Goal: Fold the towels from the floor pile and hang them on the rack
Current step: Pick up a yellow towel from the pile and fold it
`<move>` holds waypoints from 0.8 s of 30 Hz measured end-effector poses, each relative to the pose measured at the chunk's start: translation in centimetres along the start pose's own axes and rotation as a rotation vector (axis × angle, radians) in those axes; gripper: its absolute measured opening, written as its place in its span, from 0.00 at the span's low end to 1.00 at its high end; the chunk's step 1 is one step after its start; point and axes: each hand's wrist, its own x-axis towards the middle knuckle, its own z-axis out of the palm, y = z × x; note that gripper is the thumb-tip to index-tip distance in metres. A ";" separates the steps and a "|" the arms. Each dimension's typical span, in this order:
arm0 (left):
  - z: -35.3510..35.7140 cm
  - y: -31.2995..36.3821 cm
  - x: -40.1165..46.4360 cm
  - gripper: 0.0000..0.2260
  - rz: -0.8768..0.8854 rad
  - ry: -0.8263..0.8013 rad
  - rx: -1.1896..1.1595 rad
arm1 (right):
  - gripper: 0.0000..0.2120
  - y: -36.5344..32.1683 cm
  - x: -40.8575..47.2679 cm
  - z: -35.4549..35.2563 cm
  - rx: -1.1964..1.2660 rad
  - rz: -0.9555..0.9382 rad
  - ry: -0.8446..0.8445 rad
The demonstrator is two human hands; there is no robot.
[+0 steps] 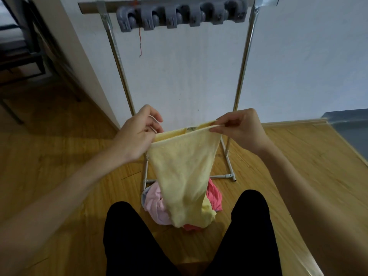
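Wood floor, frame centre: left hand and right hand pinch yellow towel top corners; limp, light, likely sags unless held at corners.

Yellow towel hangs doubled above the pink-red floor pile, before the metal rack.

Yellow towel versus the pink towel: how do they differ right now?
The pale yellow towel hangs stretched between the left hand and right hand; the light pink towel lies crumpled on the wooden floor. Yellow is spread out, pink bunched. Both are soft cloth, neither on the metal rack.
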 end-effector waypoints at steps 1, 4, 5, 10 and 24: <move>0.2 0.2 -0.2 0.16 0.003 -0.061 -0.005 | 0.07 -0.1 0.0 0.1 0.010 0.002 0.004; 0.4 0.3 -0.2 0.19 0.010 -0.198 0.018 | 0.07 0.1 0.2 0.5 0.009 0.016 0.013; 0.5 0.2 -0.1 0.19 0.012 -0.235 0.024 | 0.09 0.3 0.2 0.7 0.023 0.031 0.016; 1.1 0.1 -0.4 0.22 0.085 -0.456 0.084 | 0.12 0.7 0.1 1.3 0.023 0.046 -0.004; 1.0 1.5 0.5 0.20 0.214 -0.763 0.500 | 0.08 0.0 0.9 2.3 -0.111 0.030 -0.105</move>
